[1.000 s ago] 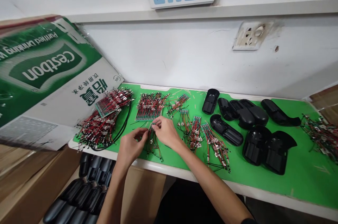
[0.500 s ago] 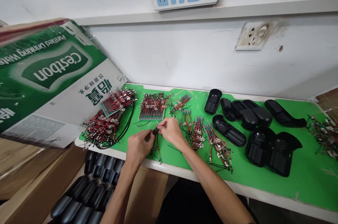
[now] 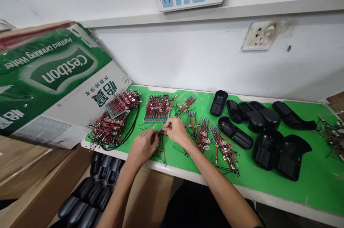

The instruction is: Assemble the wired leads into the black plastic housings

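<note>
The left hand [image 3: 142, 147] and right hand [image 3: 174, 134] meet over a small wired board [image 3: 161, 132] near the front edge of the table [image 3: 242, 189], on a green mat [image 3: 317, 181]. The right fingers [image 3: 167, 127] and left fingers [image 3: 156, 135] are closed in a pinch on it. The board is dark and mostly hidden by the fingertips, so its shape and details are hard to make out. Thin red and dark wires [image 3: 161, 151] hang from it onto the mat. Heaps of similar wired pieces [image 3: 115, 122] lie left of the hands, smaller bundles [image 3: 201, 134] lie right of them, and black plastic shells [image 3: 235, 133] lie further right. Another wire heap [image 3: 330, 136] is cut off by the right edge of the view.
</note>
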The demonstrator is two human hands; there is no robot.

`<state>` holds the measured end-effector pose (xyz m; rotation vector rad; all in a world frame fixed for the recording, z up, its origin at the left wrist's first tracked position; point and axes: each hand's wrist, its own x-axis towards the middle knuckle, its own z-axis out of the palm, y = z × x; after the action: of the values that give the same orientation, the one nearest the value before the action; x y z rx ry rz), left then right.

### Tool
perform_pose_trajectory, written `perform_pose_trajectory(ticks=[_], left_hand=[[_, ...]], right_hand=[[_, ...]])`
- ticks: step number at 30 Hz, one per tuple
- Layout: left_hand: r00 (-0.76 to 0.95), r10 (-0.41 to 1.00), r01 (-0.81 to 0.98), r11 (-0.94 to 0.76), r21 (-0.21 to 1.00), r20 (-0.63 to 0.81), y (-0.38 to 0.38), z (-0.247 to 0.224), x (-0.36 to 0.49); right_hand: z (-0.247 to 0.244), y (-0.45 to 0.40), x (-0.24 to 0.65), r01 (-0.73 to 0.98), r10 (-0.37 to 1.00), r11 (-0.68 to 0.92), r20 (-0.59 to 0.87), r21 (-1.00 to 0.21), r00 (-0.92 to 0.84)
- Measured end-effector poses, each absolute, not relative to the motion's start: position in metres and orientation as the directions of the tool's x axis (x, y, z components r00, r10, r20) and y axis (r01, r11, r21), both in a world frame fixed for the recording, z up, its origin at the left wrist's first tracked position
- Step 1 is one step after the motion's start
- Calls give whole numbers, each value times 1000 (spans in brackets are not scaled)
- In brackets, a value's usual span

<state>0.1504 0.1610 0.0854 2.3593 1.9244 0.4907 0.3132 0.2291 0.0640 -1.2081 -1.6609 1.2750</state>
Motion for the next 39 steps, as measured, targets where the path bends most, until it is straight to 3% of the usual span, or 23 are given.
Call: perform_pose_trajectory(ticks=[5, 7, 12, 21, 27, 34, 39], left_hand=[[340, 940, 940, -341, 26, 25, 174, 105, 141], [388, 921, 922, -388, -7, -17, 179, 106, 136], [458, 885, 883, -443, 154, -85, 189, 108, 124], [563, 802, 818, -507, 271, -199, 200, 127, 126], [641, 736, 740, -518, 429, -219, 210, 130, 122], [587, 777, 766, -444, 465, -225, 213, 122, 123], [527, 824, 816, -423, 393, -207, 211, 121, 127]], right_hand=[[79, 225, 320, 295, 925, 214, 95, -931, -369], [82, 225, 321, 313, 918, 239, 109, -919, -381], [83, 231, 323, 320, 907, 237, 91, -917, -411], [73, 238, 323, 338, 898, 67, -90, -939, -430], [78, 237, 322, 368, 885, 96, -91, -925, -457], [81, 234, 317, 417, 910, 83, -102, -905, -403], [79, 232, 314, 410, 913, 79, -99, -909, -396]])
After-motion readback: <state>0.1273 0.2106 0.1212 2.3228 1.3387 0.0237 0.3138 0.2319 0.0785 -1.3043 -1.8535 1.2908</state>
